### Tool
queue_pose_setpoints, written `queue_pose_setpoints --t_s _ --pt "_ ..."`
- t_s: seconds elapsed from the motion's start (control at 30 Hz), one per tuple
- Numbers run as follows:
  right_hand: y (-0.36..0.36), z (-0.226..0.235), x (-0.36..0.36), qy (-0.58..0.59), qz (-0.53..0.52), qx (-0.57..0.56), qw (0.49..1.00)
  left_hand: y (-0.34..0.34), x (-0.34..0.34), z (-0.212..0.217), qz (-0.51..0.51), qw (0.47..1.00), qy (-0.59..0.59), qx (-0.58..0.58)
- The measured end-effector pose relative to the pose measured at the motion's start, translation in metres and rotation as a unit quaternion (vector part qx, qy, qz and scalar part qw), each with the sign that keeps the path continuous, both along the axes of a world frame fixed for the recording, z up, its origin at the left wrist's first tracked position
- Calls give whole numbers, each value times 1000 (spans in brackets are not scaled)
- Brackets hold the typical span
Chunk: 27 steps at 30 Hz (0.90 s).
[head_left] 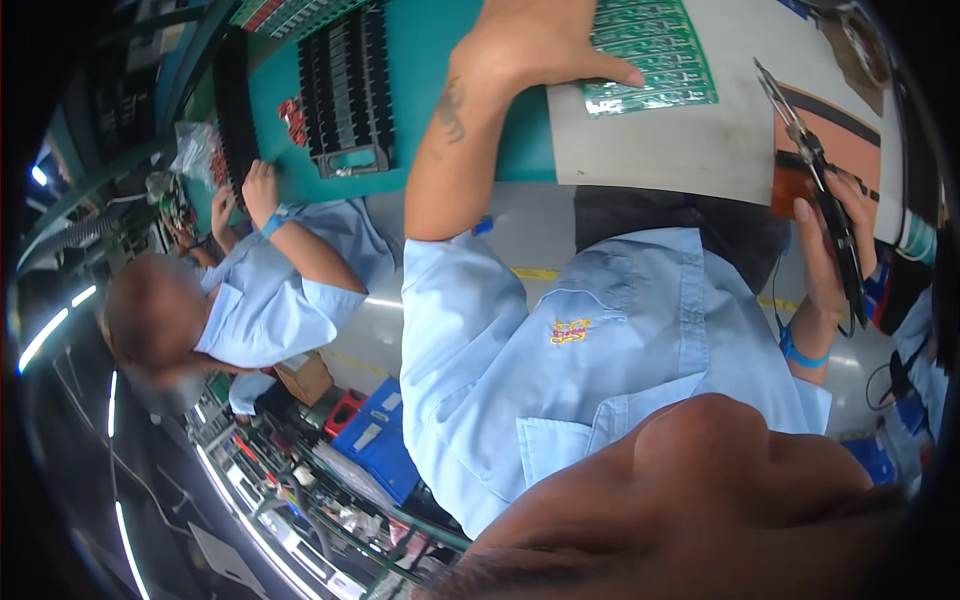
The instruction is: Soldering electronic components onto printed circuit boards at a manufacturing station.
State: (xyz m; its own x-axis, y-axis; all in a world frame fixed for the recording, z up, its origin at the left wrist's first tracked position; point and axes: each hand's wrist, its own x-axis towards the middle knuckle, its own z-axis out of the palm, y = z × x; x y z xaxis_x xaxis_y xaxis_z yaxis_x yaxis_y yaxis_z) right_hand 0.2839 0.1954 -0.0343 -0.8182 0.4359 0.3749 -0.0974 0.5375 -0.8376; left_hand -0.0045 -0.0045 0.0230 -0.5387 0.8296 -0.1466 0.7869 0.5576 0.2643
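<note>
My left hand [530, 45] lies on the left edge of a green circuit board panel [660, 60], thumb stretched over it, holding it against a grey mat [690, 145]. The forearm bears a small tattoo. My right hand [825, 250] is off to the right, at the table edge, gripping black cutting pliers [812, 165] by the handles. Their pointed jaws aim up toward the far side of the mat, and they hover apart from the panel. A blue wrist strap [800, 352] is on my right wrist. My light blue shirt [600, 340] fills the middle.
The teal table [450, 60] carries black slotted trays [345, 85] and small red parts [293, 118]. A co-worker in a light blue shirt [270, 300] works at the left with both hands at the trays. Blue crates [375, 440] stand on the floor below.
</note>
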Motion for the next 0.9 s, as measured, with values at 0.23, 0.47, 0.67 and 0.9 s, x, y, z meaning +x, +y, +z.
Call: queue_pose_setpoints --t_s 0.23,0.47,0.67,0.9 --pt "11 -19 15 6 -9 -45 999 6 -11 -23 -82 995 -7 47" --pt "8 -20 13 11 -14 -50 999 11 -36 -44 -161 958 -93 217" --pt "-1 6 16 -24 -37 43 998 12 -29 -31 -107 980 -94 136" --pt "-18 24 -1 -39 106 21 993 11 -25 -35 -98 989 -77 82"
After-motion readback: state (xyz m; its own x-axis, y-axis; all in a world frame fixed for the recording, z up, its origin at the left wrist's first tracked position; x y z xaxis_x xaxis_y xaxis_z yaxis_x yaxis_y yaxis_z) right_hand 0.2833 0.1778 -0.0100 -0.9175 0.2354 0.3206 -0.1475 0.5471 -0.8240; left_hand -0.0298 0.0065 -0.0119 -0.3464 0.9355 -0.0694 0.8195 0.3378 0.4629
